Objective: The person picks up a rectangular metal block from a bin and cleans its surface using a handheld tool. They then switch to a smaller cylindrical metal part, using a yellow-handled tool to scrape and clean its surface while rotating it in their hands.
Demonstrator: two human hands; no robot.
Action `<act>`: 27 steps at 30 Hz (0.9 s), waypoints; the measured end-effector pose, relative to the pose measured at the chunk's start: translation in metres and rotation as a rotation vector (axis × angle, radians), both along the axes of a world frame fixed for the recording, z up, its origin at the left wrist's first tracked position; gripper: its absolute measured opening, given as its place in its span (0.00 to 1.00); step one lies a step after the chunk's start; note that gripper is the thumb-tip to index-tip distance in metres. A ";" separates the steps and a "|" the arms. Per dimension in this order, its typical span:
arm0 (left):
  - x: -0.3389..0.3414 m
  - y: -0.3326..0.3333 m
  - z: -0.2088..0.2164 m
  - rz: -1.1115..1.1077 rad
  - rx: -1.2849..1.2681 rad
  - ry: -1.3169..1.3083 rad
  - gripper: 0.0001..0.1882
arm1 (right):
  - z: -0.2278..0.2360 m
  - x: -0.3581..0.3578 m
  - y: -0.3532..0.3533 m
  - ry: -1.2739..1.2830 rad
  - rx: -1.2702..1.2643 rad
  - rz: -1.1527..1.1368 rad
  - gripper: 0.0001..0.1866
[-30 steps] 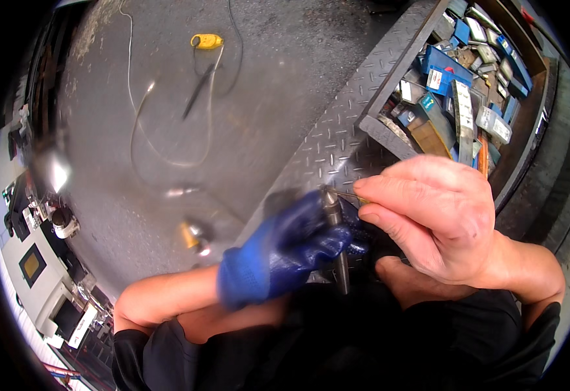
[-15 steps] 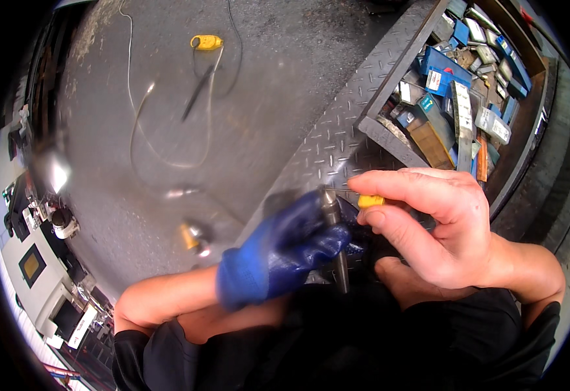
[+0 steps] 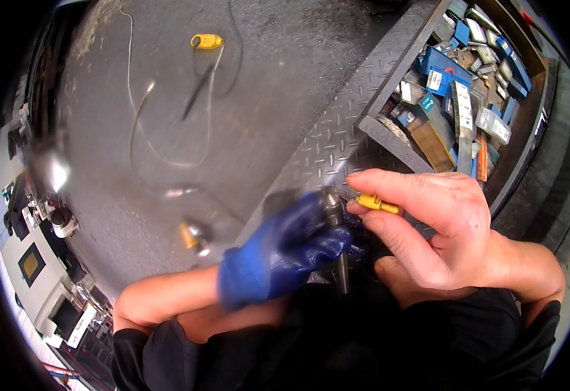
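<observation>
The steel shank tool (image 3: 337, 241) sat upright in my gloved left hand (image 3: 278, 254), the blue glove clenched around its middle, its knobbed head poking out above my fingers and its thin lower end hanging out below, over my dark lap. I judged it solid metal: stiff, weighty for its slimness, and slick enough on its smooth grey surface that the rubbery glove was the better place for it; the fat upper part under the head gave the surest hold, since the thin tail would twist in the fingers. My bare right hand (image 3: 441, 228) pinched the small yellow-handled driver (image 3: 376, 203) between thumb and forefinger, its fine point laid against the head of the steel tool. That one I took to be light and a bit delicate at the tip, best held by the yellow plastic grip, which is not slippery. The glove was blurred, so I could not tell exactly how my fingers lay. Beyond my hands ran the checker-plate floor (image 3: 324, 150), a metal tray of blue boxes (image 3: 454, 104), and, farther off on the concrete, a yellow plug (image 3: 207, 41) on a looping cable (image 3: 135, 124).
</observation>
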State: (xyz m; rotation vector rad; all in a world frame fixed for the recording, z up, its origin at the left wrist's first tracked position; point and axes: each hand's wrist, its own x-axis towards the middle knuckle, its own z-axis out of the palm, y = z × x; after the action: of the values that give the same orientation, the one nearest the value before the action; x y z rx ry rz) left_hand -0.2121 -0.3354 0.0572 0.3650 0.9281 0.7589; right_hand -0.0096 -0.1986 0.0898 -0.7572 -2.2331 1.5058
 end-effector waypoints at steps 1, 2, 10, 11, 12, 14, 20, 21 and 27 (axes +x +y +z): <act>-0.001 0.002 0.002 -0.032 -0.020 0.014 0.27 | 0.000 0.000 -0.001 -0.006 0.015 -0.002 0.16; -0.002 0.003 0.001 -0.036 -0.012 0.012 0.27 | 0.001 0.001 0.000 -0.037 0.014 0.025 0.16; 0.000 0.004 0.003 -0.019 -0.087 -0.012 0.26 | 0.005 -0.001 0.008 -0.111 0.031 0.050 0.13; 0.000 0.004 0.003 -0.028 -0.066 0.012 0.26 | -0.003 -0.002 0.005 -0.030 -0.010 0.023 0.13; 0.000 0.004 0.003 -0.039 -0.044 0.032 0.26 | -0.002 -0.002 0.004 -0.013 -0.088 0.010 0.13; -0.001 0.006 0.002 -0.051 0.006 0.060 0.27 | 0.006 0.000 0.006 -0.039 -0.281 -0.007 0.12; 0.005 -0.004 -0.001 0.033 0.084 0.096 0.26 | -0.004 0.002 -0.003 0.024 -0.266 -0.058 0.13; 0.011 -0.007 0.006 0.054 0.148 0.155 0.27 | -0.005 0.002 -0.001 0.023 -0.191 -0.034 0.14; 0.005 -0.001 0.000 -0.003 -0.113 0.001 0.28 | -0.006 -0.002 0.005 0.037 0.038 -0.024 0.16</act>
State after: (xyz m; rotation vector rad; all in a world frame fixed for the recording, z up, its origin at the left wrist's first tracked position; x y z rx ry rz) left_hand -0.2072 -0.3364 0.0569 0.2676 0.9663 0.6999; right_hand -0.0117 -0.1939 0.0836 -0.7359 -2.2115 1.4511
